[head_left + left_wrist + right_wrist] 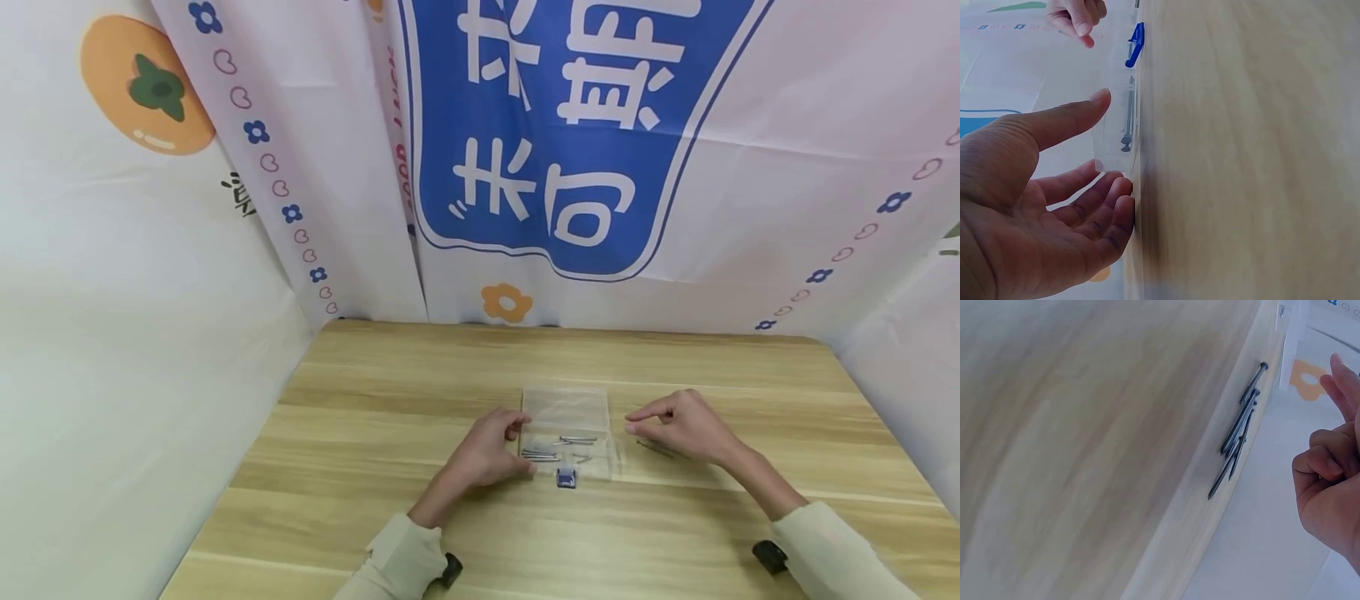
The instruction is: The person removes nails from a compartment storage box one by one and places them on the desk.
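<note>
Clear box [564,407] lies against the relaxed fingers of the left hand [483,447]. The right hand [688,427] has fingertips nearly together; I cannot tell whether it holds anything. Transferring seems underway, next calling for fine pinching of nails [1236,428] beside it.

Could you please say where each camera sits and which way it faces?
Head: on the head, facing forward and down at the table; left hand, right hand and sleeves show.
Left wrist: on that wrist, facing the clear box; left hand near, right hand beyond.
Right wrist: on that wrist, facing nails; the right hand partly shows.
Head and left wrist both show the blue clasp.
</note>
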Motion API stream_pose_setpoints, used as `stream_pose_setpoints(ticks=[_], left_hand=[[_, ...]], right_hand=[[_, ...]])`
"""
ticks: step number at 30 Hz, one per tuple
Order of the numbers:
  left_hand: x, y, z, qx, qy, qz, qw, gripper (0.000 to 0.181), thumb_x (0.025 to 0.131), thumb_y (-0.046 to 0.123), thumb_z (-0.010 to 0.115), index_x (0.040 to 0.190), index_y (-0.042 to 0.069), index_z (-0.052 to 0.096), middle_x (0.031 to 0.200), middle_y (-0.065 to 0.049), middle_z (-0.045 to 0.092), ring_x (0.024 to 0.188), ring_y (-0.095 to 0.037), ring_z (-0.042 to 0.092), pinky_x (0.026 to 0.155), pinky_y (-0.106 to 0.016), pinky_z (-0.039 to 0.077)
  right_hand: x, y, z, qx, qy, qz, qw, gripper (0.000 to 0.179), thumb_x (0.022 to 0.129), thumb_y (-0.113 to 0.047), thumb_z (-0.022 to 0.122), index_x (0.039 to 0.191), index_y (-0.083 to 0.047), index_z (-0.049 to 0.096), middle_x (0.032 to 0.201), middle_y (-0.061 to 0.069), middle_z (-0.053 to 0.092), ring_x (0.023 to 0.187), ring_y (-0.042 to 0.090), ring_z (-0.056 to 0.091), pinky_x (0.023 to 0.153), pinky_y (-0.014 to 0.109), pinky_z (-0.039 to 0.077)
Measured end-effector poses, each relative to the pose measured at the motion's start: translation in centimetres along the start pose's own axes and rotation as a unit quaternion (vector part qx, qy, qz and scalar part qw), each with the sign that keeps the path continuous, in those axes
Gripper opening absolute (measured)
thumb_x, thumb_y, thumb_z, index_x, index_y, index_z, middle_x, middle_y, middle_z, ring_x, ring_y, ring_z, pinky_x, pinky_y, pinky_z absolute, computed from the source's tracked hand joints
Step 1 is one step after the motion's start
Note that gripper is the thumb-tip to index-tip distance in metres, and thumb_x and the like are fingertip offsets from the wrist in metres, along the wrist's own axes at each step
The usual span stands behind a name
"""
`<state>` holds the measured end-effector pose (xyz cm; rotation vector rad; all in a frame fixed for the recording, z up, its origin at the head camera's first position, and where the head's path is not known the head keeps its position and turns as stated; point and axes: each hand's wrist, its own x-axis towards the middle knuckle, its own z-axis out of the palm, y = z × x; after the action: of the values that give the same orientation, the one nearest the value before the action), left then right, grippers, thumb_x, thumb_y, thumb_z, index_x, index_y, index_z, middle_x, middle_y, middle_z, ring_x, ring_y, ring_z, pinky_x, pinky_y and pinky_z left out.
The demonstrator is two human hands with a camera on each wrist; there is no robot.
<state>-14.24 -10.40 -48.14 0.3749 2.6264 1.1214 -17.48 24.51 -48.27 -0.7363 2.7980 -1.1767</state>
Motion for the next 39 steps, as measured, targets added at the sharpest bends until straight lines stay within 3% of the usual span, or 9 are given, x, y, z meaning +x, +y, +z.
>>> stream_pose_setpoints(ticks=[12,23,30,39], left_hand=[[0.1,-0.1,-0.3,-0.004,0.002,-0.001,1.0,0.071,0.079,0.015,0.097,0.143,0.006,0.065,0.126,-0.006,0.064,0.112,-0.021,0.059,0.1,-0.043,0.054],[0.1,0.0,-0.3,-0.007,0.0,0.002,1.0,0.071,0.08,0.015,0.096,0.142,0.005,0.064,0.125,-0.006,0.064,0.111,-0.021,0.059,0.098,-0.042,0.053],[0.2,-0.1,-0.2,-0.008,-0.001,0.001,1.0,0.071,0.08,0.015,0.096,0.142,0.005,0.064,0.123,-0.006,0.063,0.109,-0.021,0.057,0.096,-0.04,0.053],[0.1,-0.1,-0.1,-0.009,0.0,0.002,1.0,0.071,0.08,0.015,0.096,0.143,0.005,0.065,0.121,-0.005,0.063,0.108,-0.021,0.058,0.093,-0.038,0.052]], right_hand=[[1.3,-1.1,1.5,0.014,-0.015,0.007,0.9998,0.018,0.09,-0.026,0.088,0.101,-0.012,0.087,0.089,0.001,0.083,0.046,-0.004,0.026,0.046,0.018,0.027],[2.2,-1.7,2.6,0.025,-0.044,0.008,0.9987,0.016,0.093,-0.021,0.085,0.103,-0.009,0.086,0.064,-0.004,0.069,0.046,-0.003,0.022,0.046,0.014,0.022],[2.6,-2.2,3.5,0.013,-0.057,0.014,0.9982,0.014,0.093,-0.024,0.085,0.102,-0.013,0.087,0.097,0.006,0.084,0.046,-0.001,0.025,0.047,0.015,0.024],[3.1,-2.5,4.0,-0.009,-0.066,0.004,0.9978,0.013,0.092,-0.024,0.086,0.101,-0.016,0.087,0.095,0.002,0.084,0.051,0.001,0.03,0.05,0.017,0.027]])
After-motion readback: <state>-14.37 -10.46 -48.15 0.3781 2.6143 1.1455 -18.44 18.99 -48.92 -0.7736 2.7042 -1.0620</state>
